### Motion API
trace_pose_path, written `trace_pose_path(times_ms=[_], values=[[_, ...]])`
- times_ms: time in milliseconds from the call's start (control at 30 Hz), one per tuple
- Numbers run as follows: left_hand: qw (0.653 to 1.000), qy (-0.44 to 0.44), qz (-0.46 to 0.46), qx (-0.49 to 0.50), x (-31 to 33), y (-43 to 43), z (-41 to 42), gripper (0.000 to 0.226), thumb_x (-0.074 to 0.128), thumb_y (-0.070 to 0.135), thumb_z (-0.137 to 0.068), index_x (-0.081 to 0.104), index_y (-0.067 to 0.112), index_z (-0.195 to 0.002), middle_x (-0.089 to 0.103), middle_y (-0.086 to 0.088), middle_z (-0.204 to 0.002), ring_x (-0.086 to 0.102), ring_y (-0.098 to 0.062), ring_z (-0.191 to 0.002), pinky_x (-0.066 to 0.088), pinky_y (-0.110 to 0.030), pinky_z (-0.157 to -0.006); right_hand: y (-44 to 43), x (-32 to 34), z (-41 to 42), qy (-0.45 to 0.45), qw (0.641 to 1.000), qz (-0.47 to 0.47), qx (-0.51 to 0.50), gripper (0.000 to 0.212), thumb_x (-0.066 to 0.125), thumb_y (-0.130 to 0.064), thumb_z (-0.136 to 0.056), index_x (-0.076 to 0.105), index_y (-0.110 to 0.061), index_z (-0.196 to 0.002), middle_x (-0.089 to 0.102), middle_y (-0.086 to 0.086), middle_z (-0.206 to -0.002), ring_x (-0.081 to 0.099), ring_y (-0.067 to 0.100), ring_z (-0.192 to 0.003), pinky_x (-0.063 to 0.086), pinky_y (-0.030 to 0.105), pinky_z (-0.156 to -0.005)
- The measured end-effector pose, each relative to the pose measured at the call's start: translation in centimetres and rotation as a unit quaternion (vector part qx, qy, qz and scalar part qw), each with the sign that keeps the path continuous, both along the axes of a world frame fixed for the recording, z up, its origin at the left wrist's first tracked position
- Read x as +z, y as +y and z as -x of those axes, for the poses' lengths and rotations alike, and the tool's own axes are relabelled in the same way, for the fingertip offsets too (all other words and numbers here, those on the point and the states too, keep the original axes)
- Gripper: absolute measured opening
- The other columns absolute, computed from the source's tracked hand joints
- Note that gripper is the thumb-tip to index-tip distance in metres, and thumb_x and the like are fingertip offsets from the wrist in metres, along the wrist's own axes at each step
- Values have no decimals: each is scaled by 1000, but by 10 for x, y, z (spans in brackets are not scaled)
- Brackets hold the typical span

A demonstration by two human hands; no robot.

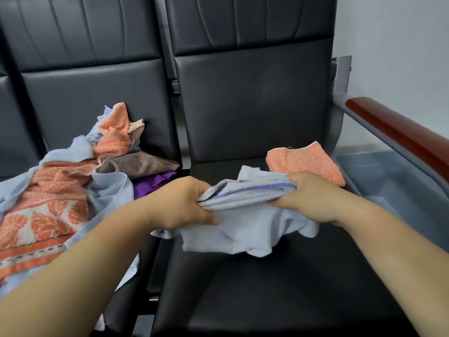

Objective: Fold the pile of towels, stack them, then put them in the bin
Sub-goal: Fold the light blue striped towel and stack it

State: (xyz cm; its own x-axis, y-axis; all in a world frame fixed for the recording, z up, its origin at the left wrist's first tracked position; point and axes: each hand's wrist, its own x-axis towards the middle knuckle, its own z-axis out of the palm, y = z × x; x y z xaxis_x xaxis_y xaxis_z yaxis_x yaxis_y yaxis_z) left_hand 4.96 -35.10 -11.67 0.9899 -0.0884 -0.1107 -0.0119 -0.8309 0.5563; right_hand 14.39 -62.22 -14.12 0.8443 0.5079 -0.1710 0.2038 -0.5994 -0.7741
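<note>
Gripping the pale blue towel [243,232] by its bunched striped edge, left hand [179,203] at 9 o'clock, right hand [308,198] at 3, fingers curled round the cloth. Sagging below onto the black seat [267,288]. At 1 o'clock, lying flat, a folded orange towel [303,161]; at 9 o'clock the unfolded pile [60,190]; at 3 o'clock, under the armrest [401,135], the grey bin [398,186]

I'm reaching both bare forearms forward. My left hand [179,203] and right hand [308,198] are each gripping one end of the pale blue towel [243,229], fingers curled, backs facing up.
</note>
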Motion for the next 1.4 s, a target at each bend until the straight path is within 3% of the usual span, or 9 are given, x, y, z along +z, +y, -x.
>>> trace_pose_path(times_ms=[100,200,333,600,767,900,1067,1167,1400], values=[[992,7,121,31,-2,2,2,10,75,23,-93,68,16,-89,64,-2,-59,57,-22,-47,45,-27,-45,1,2,5,45,994,-96,4,14,75,-17,-92,78,-21,-104,80,-1,-95,76,15,-89,58,36,-84],[960,-57,269,49,-3,7,1,18,70,27,-91,68,14,-103,69,-25,-86,65,-38,-65,51,-49,-58,4,0,8,81,981,-172,27,30,84,-11,-83,74,-13,-112,80,4,-102,77,20,-96,58,39,-86],[899,-59,425,87,-1,2,-5,36,73,18,-78,53,-5,-98,53,-17,-77,47,-30,-60,43,-33,-53,6,-3,11,25,996,12,88,52,91,-40,-66,70,-29,-111,78,-8,-105,74,11,-98,61,37,-90],[998,54,16,-8,-12,10,-3,25,78,31,-73,60,16,-83,65,-28,-73,58,-39,-49,48,-51,-47,-1,-3,2,23,998,-40,33,18,71,-27,-91,77,-28,-108,79,-1,-98,74,22,-98,59,41,-90],[970,-46,233,50,-3,6,-2,26,61,10,-89,57,-15,-98,62,-36,-71,56,-37,-51,44,-38,-53,5,-1,9,99,973,-204,34,32,80,-5,-88,74,-14,-118,79,7,-110,74,26,-108,58,47,-99],[872,-6,482,81,3,1,-5,27,58,2,-94,46,-16,-111,34,-18,-67,35,-17,-42,34,-29,-49,8,-2,10,32,992,22,123,52,91,-37,-70,68,-31,-116,77,-10,-106,74,9,-99,59,33,-89],[989,37,145,-14,-3,2,2,22,85,17,-76,68,13,-90,57,-30,-69,52,-24,-53,44,-49,-45,7,-3,7,-87,987,118,67,21,73,-33,-85,60,-19,-77,56,-11,-57,51,5,-57,41,17,-52],[999,41,4,-10,-7,7,1,30,84,36,-73,65,13,-78,68,-19,-75,55,-19,-60,54,-48,-61,0,2,4,-10,999,-2,37,17,71,-32,-89,73,-16,-92,74,2,-76,62,9,-69,54,30,-64],[932,-68,354,40,10,-5,6,14,55,1,-88,68,1,-84,56,-31,-62,40,-28,-47,30,-42,-49,3,9,11,103,981,-151,70,37,83,-11,-85,73,-17,-120,79,1,-111,75,18,-107,56,43,-101]])
